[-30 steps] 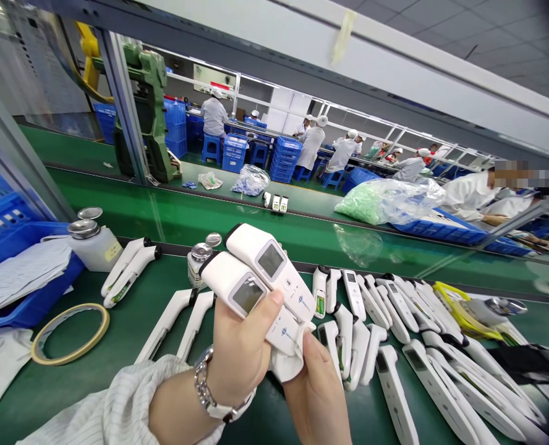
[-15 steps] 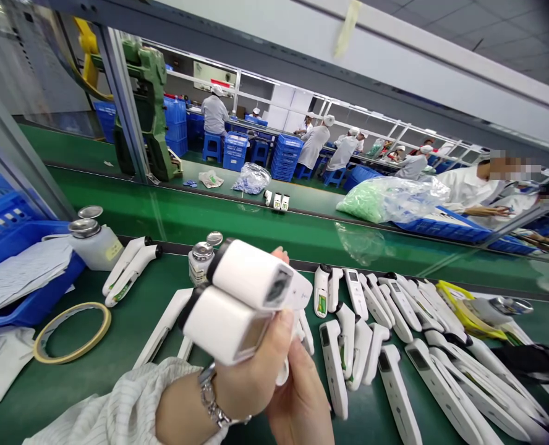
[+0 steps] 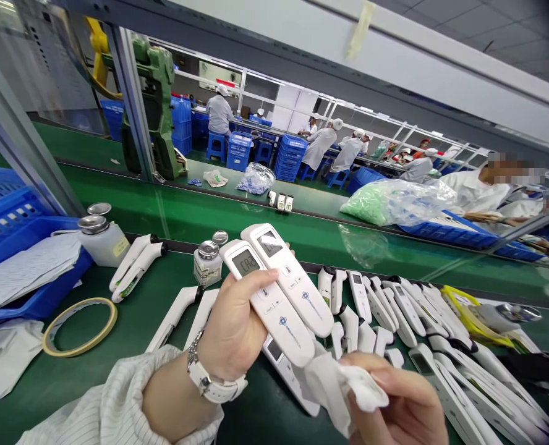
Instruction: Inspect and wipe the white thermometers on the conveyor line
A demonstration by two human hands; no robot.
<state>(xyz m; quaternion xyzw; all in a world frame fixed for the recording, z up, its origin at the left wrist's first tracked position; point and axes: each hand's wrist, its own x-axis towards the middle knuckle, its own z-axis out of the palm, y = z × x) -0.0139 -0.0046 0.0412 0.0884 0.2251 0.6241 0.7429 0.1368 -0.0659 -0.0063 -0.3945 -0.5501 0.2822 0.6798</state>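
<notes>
Two white handheld thermometers [image 3: 279,290] are gripped side by side in the left hand [image 3: 232,330], raised above the middle of the green bench [image 3: 117,346], with their grey display windows turned upward. Faint digits can be made out in the nearer display, but they cannot be read with certainty. A small blue round logo with a line of tiny blue lettering is printed on each handle; the wording is too small to be read. A silver wristwatch [image 3: 209,383] is worn on the left wrist, above a white striped sleeve [image 3: 117,414].

A crumpled white cloth [image 3: 344,392] is pinched in the right hand [image 3: 404,411], just below the lower ends of the two thermometers, near the bench's front edge.

Many more white thermometers [image 3: 423,321] are laid in rows towards the right end of the bench. A roll of yellowish tape [image 3: 80,326] lies flat towards the left end, beside a blue tray [image 3: 33,296] holding papers. Two small metal-capped bottles [image 3: 207,262] are set near the back edge, and a faint yellow label on the larger one cannot be read
</notes>
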